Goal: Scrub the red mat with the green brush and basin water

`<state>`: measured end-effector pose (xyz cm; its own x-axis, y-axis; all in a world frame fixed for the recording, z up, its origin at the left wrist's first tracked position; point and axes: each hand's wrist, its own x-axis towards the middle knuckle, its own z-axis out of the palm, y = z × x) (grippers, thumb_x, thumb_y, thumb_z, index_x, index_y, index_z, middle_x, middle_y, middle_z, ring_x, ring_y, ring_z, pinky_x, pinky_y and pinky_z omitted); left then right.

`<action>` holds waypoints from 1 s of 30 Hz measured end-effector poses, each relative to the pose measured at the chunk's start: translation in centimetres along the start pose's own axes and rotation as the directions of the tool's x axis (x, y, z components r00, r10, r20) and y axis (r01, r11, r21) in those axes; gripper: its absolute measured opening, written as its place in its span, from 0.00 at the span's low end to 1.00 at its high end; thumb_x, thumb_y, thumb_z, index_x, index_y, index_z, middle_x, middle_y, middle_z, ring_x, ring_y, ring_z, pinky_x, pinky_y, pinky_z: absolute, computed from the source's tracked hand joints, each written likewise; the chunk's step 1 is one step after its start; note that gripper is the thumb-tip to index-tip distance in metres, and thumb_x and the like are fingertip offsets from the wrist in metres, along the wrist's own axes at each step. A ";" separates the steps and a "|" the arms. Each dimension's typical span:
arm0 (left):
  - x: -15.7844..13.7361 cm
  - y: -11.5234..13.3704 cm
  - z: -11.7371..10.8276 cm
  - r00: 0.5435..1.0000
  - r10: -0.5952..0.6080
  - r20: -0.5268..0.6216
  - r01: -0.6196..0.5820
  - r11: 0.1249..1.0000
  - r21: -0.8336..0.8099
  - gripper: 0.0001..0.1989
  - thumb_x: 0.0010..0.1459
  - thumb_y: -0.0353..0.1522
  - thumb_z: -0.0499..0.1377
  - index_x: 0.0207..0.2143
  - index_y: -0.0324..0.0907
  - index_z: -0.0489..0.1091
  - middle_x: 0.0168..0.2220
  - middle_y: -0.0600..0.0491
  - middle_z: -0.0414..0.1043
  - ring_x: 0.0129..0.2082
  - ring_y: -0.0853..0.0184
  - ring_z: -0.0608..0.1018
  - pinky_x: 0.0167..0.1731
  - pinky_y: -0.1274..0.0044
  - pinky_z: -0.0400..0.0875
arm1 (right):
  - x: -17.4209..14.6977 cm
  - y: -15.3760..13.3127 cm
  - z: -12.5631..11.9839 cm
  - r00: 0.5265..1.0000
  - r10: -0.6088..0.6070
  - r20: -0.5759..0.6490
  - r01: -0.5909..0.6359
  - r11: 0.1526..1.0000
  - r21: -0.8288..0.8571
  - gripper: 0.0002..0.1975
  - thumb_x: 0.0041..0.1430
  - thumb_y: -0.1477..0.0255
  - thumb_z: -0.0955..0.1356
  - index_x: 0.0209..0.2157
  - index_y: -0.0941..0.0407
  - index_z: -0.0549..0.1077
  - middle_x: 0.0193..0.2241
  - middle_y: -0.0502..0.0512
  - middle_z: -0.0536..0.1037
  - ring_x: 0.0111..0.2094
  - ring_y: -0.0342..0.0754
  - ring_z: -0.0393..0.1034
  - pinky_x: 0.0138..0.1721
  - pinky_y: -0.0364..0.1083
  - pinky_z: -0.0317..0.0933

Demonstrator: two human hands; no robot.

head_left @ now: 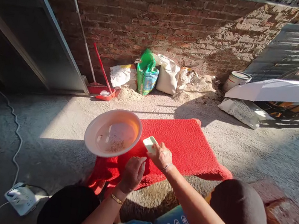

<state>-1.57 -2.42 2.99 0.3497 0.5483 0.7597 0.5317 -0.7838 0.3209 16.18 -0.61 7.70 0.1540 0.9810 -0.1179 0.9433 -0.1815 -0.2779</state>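
A thick red mat (176, 139) lies spread out in front of me, its near edge hanging in folds. My right hand (161, 156) grips a pale green, flat block with rounded corners (150, 144) over the mat; its exact kind is unclear. Close by on the left, my left hand (133, 172) is closed with its fingers curled above the mat's near edge. Whatever those fingers hold, if anything, is hidden. Left of both hands, a pale wide basin (90, 138) contains water with small dark bits at the bottom, overlapping the mat's left end.
Sacks (168, 78) and a red dustpan (105, 96) stand along the brick wall (153, 21). A power strip (21, 199) with a cord lies at lower left. Bricks (289, 219) sit at right, below a white sheet (281, 92) and a bucket (237, 81).
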 end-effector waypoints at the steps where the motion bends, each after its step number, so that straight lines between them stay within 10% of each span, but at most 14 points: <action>1: -0.1 -0.3 0.3 1.000 0.002 0.016 -0.002 1.000 0.025 0.11 0.74 0.29 0.52 0.51 0.43 0.72 0.37 0.51 0.80 0.35 0.63 0.81 0.39 0.70 0.77 | 0.3 -1.2 0.6 0.998 -0.055 0.013 0.055 0.998 0.006 0.22 0.67 0.54 0.71 0.56 0.49 0.78 0.51 0.59 0.77 0.48 0.52 0.76 0.49 0.47 0.65; 5: -0.9 -1.9 1.6 0.992 -0.044 0.117 0.018 0.977 0.210 0.13 0.73 0.32 0.52 0.53 0.41 0.74 0.42 0.46 0.80 0.41 0.58 0.81 0.44 0.66 0.78 | 1.3 0.7 0.5 0.996 -0.094 0.009 0.094 0.996 0.012 0.22 0.68 0.54 0.70 0.58 0.49 0.77 0.53 0.60 0.76 0.52 0.53 0.74 0.54 0.48 0.63; 9: -1.7 -3.5 2.6 0.959 -0.107 0.263 -0.004 0.921 0.390 0.19 0.71 0.36 0.56 0.60 0.41 0.74 0.55 0.39 0.77 0.56 0.49 0.78 0.53 0.59 0.77 | 1.2 11.2 -2.7 0.981 0.187 -0.051 -0.188 0.982 -0.008 0.25 0.67 0.57 0.70 0.62 0.51 0.75 0.54 0.64 0.75 0.52 0.56 0.75 0.53 0.49 0.64; 16: -2.3 -4.1 3.3 0.909 -0.198 0.368 -0.014 0.865 0.502 0.20 0.70 0.37 0.58 0.61 0.46 0.77 0.63 0.38 0.73 0.64 0.45 0.73 0.61 0.53 0.71 | -1.8 25.7 -8.1 0.728 0.672 -0.136 -0.668 0.740 0.075 0.26 0.69 0.53 0.65 0.60 0.52 0.76 0.53 0.65 0.76 0.46 0.58 0.78 0.48 0.54 0.68; 19: -2.2 -3.9 3.1 0.908 -0.202 0.366 -0.015 0.860 0.510 0.19 0.71 0.37 0.58 0.60 0.46 0.77 0.63 0.39 0.73 0.64 0.46 0.74 0.62 0.54 0.70 | -1.6 23.3 -7.8 0.789 0.593 -0.159 -0.585 0.805 0.101 0.25 0.70 0.54 0.65 0.59 0.53 0.76 0.52 0.64 0.76 0.44 0.56 0.77 0.47 0.52 0.68; 24: -1.8 -3.8 2.6 0.904 -0.219 0.367 0.000 0.859 0.513 0.19 0.69 0.35 0.59 0.60 0.46 0.78 0.63 0.39 0.75 0.64 0.48 0.75 0.62 0.56 0.70 | 1.0 11.1 -4.6 0.984 0.130 -0.125 -0.122 0.990 0.076 0.22 0.68 0.58 0.69 0.58 0.52 0.76 0.53 0.63 0.76 0.49 0.55 0.75 0.50 0.49 0.64; 30: -1.5 -3.7 2.3 0.891 -0.219 0.398 -0.055 0.818 0.573 0.19 0.70 0.35 0.59 0.60 0.46 0.77 0.62 0.39 0.75 0.63 0.50 0.76 0.60 0.59 0.73 | 3.2 3.0 -1.9 0.985 -0.172 -0.031 0.174 0.981 0.089 0.22 0.68 0.57 0.68 0.58 0.52 0.76 0.56 0.64 0.74 0.56 0.57 0.72 0.59 0.53 0.58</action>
<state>-2.30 0.31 -0.67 0.5019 0.7764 0.3811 0.8576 -0.5038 -0.1031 20.03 2.12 8.28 -0.0014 0.9992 -0.0392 0.9259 -0.0135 -0.3775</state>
